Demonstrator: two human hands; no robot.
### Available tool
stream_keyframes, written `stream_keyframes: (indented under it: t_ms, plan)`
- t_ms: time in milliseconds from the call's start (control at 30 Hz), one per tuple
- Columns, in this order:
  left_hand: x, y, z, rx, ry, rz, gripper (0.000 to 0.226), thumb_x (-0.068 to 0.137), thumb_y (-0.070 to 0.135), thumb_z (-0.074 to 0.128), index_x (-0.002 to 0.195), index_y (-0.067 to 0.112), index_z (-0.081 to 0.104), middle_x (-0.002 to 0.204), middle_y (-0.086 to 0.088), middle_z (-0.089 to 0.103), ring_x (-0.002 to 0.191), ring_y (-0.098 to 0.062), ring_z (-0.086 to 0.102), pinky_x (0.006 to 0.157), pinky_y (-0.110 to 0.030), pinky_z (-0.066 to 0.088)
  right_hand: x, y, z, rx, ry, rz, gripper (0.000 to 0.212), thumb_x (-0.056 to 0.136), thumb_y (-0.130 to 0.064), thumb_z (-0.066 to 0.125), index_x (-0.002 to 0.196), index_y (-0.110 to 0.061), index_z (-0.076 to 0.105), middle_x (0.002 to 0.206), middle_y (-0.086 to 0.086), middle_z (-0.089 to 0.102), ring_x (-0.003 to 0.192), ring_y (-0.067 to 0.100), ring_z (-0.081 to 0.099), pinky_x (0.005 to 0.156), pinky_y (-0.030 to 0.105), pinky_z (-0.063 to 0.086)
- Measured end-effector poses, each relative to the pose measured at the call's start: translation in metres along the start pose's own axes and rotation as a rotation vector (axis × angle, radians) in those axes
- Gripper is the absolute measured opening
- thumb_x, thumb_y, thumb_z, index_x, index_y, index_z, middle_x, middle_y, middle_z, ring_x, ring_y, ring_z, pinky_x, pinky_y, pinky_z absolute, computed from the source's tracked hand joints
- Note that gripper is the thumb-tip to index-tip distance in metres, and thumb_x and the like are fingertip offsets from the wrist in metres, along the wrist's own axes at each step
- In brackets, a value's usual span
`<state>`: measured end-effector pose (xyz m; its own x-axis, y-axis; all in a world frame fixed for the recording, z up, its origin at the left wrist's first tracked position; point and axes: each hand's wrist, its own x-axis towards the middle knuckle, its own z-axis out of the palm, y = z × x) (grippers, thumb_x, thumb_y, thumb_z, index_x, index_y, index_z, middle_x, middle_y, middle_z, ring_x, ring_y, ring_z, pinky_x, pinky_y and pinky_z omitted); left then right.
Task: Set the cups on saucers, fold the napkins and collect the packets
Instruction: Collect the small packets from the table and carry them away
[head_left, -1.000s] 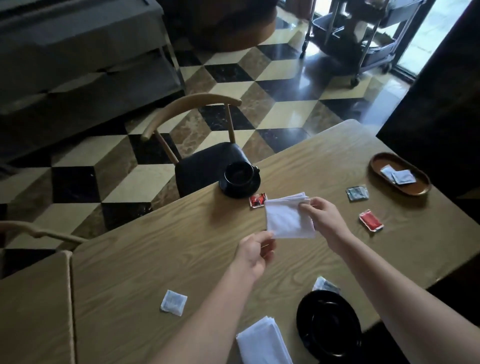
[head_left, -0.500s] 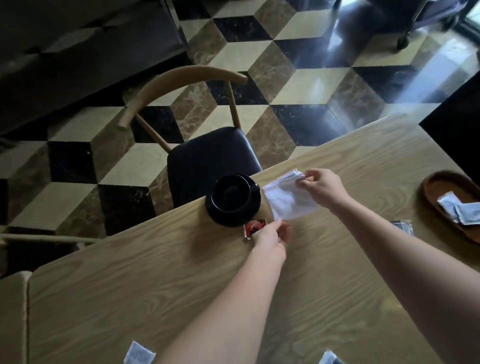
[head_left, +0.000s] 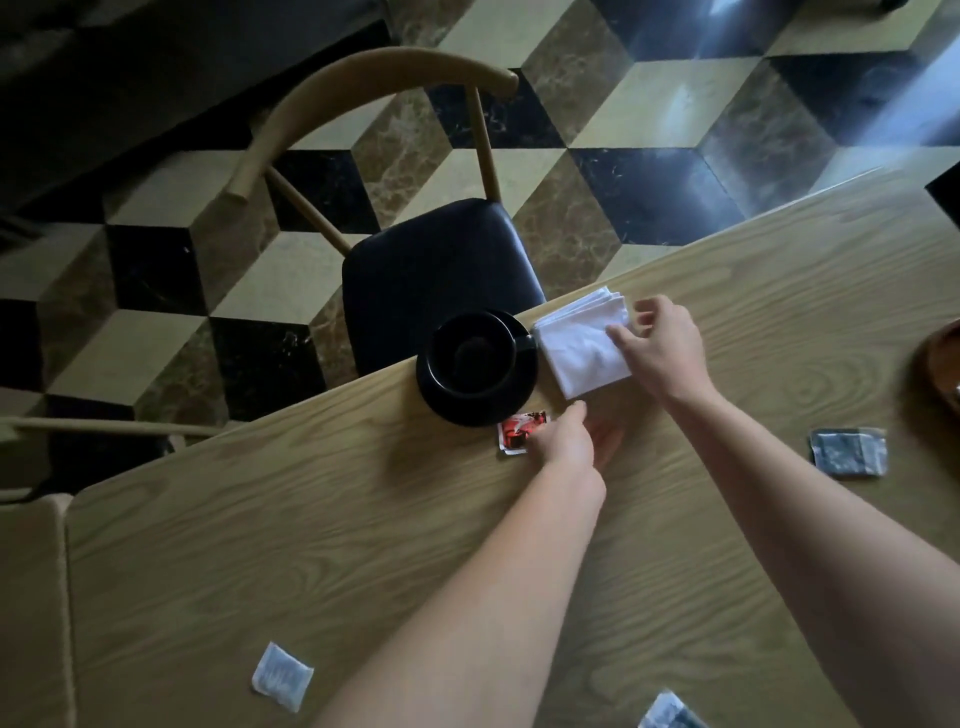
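Observation:
A folded white napkin (head_left: 579, 345) lies flat on the wooden table (head_left: 363, 545), right beside a black cup (head_left: 472, 351) standing on a black saucer (head_left: 441, 400) at the far edge. My right hand (head_left: 660, 345) rests on the napkin's right side with fingers spread. My left hand (head_left: 576, 441) sits just below the napkin's near corner, fingers apart, touching a red packet (head_left: 517, 431). A grey packet (head_left: 849, 451) lies to the right, a white packet (head_left: 282, 674) at the near left, and another packet (head_left: 670, 713) shows at the bottom edge.
A wooden chair with a black seat (head_left: 431, 265) stands just beyond the table edge, behind the cup. A brown tray's rim (head_left: 943, 358) shows at the right edge. A second table (head_left: 31, 613) adjoins on the left. Checkered floor lies beyond.
Both hands carried the folded napkin from mid-table toward the far edge and laid it down beside the cup. My left hand has dropped to the red packet.

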<state>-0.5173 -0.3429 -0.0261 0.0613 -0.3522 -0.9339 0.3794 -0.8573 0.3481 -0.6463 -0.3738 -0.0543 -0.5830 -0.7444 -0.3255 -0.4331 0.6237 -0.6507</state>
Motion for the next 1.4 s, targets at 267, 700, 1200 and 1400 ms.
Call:
stream_keyframes:
  t_ms: [267,700,1200,1400]
  plan:
    - [-0.045,-0.036,-0.186,0.486,-0.100,0.346,0.018,0.092,-0.002,0.051,0.085,0.014,0.056,0.055,0.002,0.058,0.045,-0.012,0.053,0.043,-0.020,0.041,-0.199,-0.021,0.047,0.202,0.044,-0.083,0.014,0.086,-0.010,0.067,0.100,-0.013,0.067,0.096,-0.001,0.061,0.097,0.024,0.056,0.090,0.032,0.041]
    - [-0.041,0.014,-0.444,0.259,0.408,0.304,0.011,0.082,-0.003,0.069,0.089,0.003,0.063,0.068,-0.010,0.062,0.054,-0.016,0.054,0.045,-0.024,0.046,-0.403,-0.061,0.199,-0.066,-0.592,-0.058,0.023,0.086,-0.027,0.063,0.106,-0.016,0.067,0.100,0.002,0.073,0.096,0.021,0.068,0.079,0.028,0.048]
    - [-0.012,0.028,-0.471,0.085,0.195,0.184,0.017,0.080,0.005,0.075,0.066,0.007,0.065,0.066,-0.011,0.065,0.052,-0.019,0.057,0.047,-0.023,0.044,-0.402,-0.107,0.268,-0.318,-0.613,-0.125,0.015,0.084,-0.027,0.064,0.077,-0.014,0.064,0.084,0.008,0.068,0.080,0.028,0.063,0.063,0.029,0.041]
    - [-0.029,0.024,-0.422,0.151,-0.118,0.198,0.008,0.086,0.004,0.070,0.091,-0.001,0.067,0.085,-0.019,0.069,0.063,-0.021,0.068,0.065,-0.032,0.057,-0.385,-0.074,0.191,0.096,-0.675,0.019,0.042,0.081,-0.030,0.078,0.053,-0.018,0.050,0.052,-0.010,0.042,0.050,0.007,0.035,0.050,0.029,0.028]
